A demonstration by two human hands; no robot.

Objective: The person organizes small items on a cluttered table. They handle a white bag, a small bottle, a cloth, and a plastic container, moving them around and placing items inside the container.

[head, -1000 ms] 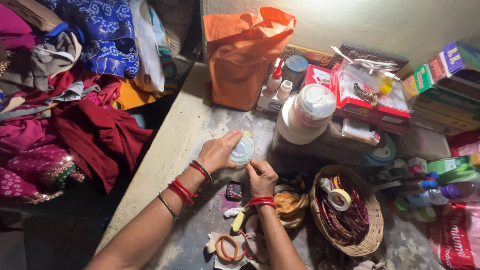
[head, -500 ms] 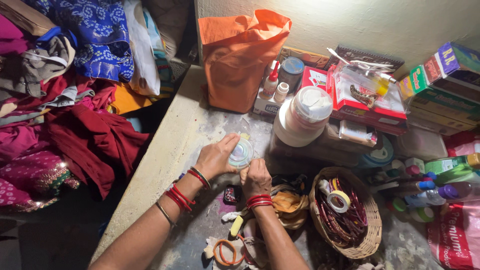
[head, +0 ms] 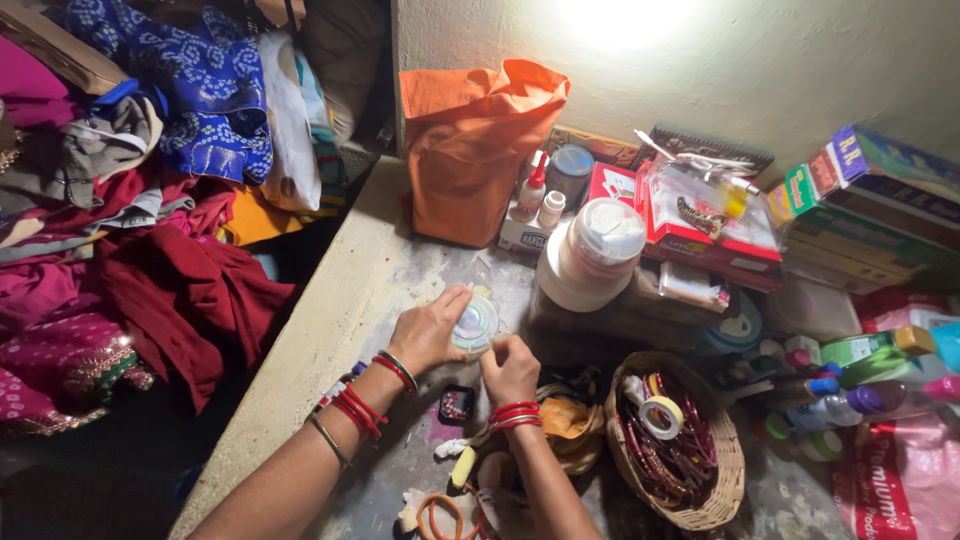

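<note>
A small round clear plastic container [head: 474,325] sits between the person's two hands, low over the grey tabletop [head: 400,270], roughly at the middle of the view. The left hand [head: 432,331] cups it from the left, thumb and fingers curled round its rim so that the palm faces it. The right hand [head: 510,367] comes at it from below, its fingers drawn together and pinching at the container's lower right edge; what lies under those fingertips cannot be made out. Both wrists carry red bangles [head: 513,414].

Just below the hands on the tabletop lies a little dark square box [head: 458,403], and beside the right wrist a bundle of yellow-brown cloth [head: 565,420]. Nearer the lower edge rests an orange ring [head: 440,515]. To the right of the hands stands a woven basket [head: 722,486] filled with dark red bangles, with a roll of pale tape [head: 659,415] lying on top.

Behind the container, towards the wall, a large white plastic jar [head: 590,252] lies tilted on stacked boxes. Left of it an orange cloth bag [head: 473,145] stands upright against the wall, with a small white glue bottle [head: 530,190] just beside it. Further right are red flat boxes [head: 700,225] and green cartons [head: 860,190], well apart from the hands. A heap of red, pink and blue clothes [head: 130,200] fills the left side, beyond the tabletop's edge.
</note>
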